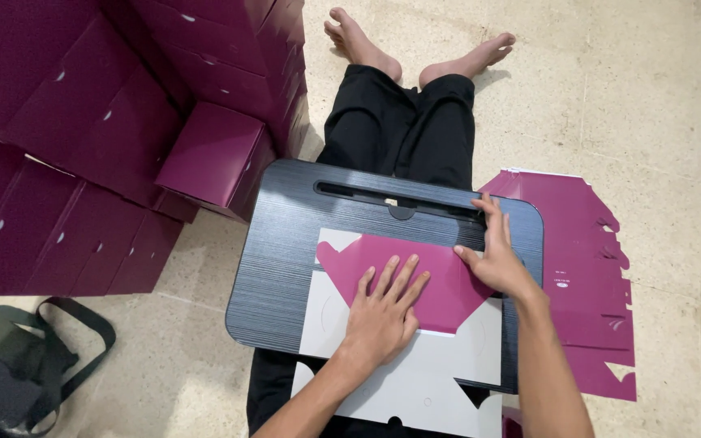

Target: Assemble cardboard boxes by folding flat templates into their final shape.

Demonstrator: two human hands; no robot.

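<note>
Two hands: left hand (383,312) fingers spread flat, right hand (494,258) fingers together, pressing the card (440,292).
Handling: light, bendy; hold by edges.

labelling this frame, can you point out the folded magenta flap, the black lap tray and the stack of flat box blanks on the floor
folded magenta flap (440,280): head view, on its bare face between the hands
black lap tray (285,243): head view, bare left part of its top
stack of flat box blanks (586,276): head view, middle of the top sheet

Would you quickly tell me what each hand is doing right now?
Left hand: open, palm flat on the folded magenta flap.
Right hand: open, fingers pressing the flap's right edge against the black lap desk.
</note>
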